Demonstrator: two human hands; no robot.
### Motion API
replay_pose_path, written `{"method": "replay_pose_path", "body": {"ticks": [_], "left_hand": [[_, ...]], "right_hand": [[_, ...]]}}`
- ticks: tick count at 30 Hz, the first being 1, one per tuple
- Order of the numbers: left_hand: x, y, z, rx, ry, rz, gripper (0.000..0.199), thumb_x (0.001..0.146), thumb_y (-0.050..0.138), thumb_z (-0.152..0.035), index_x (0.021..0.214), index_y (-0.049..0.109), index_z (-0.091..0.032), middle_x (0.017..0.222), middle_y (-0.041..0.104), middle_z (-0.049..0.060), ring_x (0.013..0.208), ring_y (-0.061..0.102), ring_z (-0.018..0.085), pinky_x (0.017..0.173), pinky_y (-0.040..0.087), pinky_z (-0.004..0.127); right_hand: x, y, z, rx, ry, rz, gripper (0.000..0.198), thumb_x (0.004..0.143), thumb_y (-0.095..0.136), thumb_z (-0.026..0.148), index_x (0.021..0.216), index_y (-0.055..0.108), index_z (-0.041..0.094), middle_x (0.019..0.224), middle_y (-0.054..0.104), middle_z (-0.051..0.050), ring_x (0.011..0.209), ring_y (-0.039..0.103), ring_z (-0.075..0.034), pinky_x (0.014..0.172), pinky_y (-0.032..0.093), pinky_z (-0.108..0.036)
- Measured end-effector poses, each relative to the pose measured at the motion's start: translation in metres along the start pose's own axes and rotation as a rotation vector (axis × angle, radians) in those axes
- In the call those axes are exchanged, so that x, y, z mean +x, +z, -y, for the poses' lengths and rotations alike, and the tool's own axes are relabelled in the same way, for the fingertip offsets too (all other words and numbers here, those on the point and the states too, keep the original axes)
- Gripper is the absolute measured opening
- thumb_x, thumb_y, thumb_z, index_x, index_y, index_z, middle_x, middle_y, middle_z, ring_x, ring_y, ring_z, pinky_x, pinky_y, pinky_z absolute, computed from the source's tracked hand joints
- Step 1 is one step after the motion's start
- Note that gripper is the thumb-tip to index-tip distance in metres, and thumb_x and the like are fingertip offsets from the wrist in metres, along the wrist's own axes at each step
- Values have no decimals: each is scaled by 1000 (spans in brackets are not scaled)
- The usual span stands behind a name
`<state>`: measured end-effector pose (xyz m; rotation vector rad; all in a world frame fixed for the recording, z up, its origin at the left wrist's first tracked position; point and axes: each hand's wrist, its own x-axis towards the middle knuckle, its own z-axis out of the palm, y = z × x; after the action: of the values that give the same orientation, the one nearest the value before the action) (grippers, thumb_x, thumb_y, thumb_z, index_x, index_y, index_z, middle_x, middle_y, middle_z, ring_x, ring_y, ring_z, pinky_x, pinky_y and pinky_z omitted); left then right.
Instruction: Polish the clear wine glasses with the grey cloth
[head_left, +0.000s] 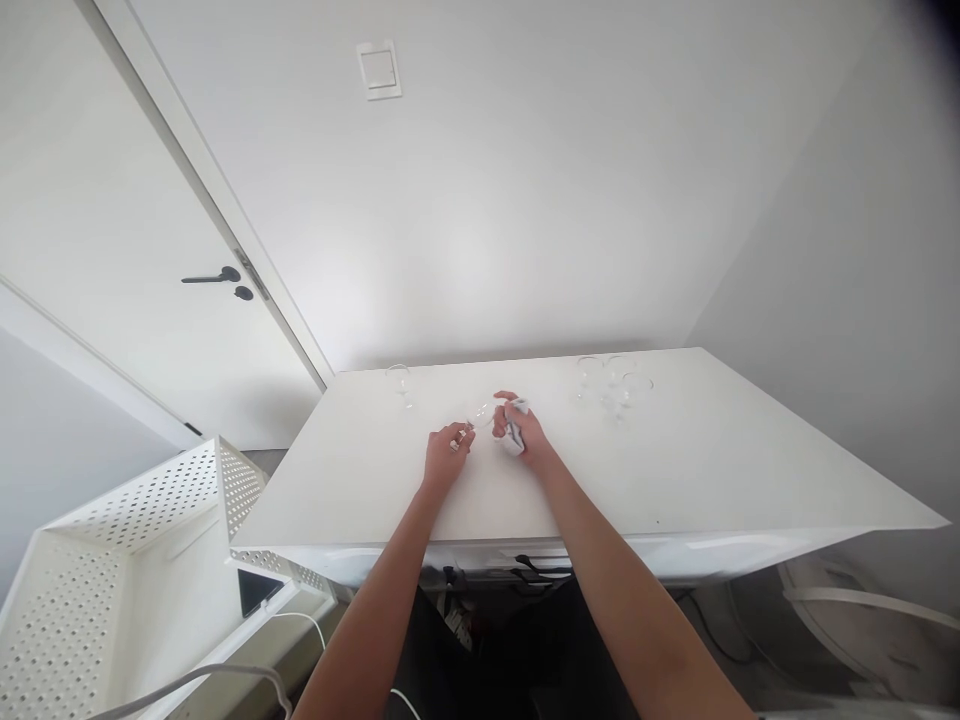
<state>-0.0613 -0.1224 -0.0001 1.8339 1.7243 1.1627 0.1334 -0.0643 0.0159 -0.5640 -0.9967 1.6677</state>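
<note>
My left hand is closed, its fingers pinching the stem end of a clear stemmed glass. The glass is tilted over the table, its bowl toward my other hand. My right hand is closed around a crumpled grey-white cloth, close to the bowl's rim; whether the cloth touches the glass is hard to tell. Another clear stemmed glass stands to the left near the table's back edge. Several similar glasses stand grouped to the right.
Both hands work above a white table set against a wall. At lower left is a white perforated cart with a dark flat object and cables. A door with a black handle is at left. A pale rounded object sits at lower right.
</note>
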Motion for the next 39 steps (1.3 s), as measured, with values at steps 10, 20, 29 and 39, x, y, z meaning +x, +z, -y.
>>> {"method": "replay_pose_path", "body": {"ticks": [10,20,29,39], "left_hand": [[-1,3,9,34,8,-132,31,94,62,-47,107,80,-25,70,70,1,76,64,20,88,48,38],[-3,2,15,391,259,-65,22,99,60,-32,110,78,-26,74,75,5,84,64,23,88,37,41],[-3,3,14,365,324,-58,23,100,58,-35,110,78,-27,73,73,7,84,63,25,84,35,40],[-4,-1,9,427,344,-29,26,101,56,-36,113,77,-28,77,71,9,90,61,26,84,33,41]], "right_hand": [[9,-21,-1,150,-161,-261,42,71,81,35,107,60,28,94,67,-1,85,63,-19,73,53,-34],[2,-25,-1,-265,-158,-186,37,69,87,46,94,71,23,93,68,-2,66,59,-15,59,47,-31],[-16,-38,15,-494,-137,-10,33,77,77,37,108,76,27,107,71,-4,83,61,-20,61,48,-31],[-29,-26,24,-710,-69,367,37,89,70,47,121,75,28,125,71,-8,91,64,-23,73,50,-33]]}}
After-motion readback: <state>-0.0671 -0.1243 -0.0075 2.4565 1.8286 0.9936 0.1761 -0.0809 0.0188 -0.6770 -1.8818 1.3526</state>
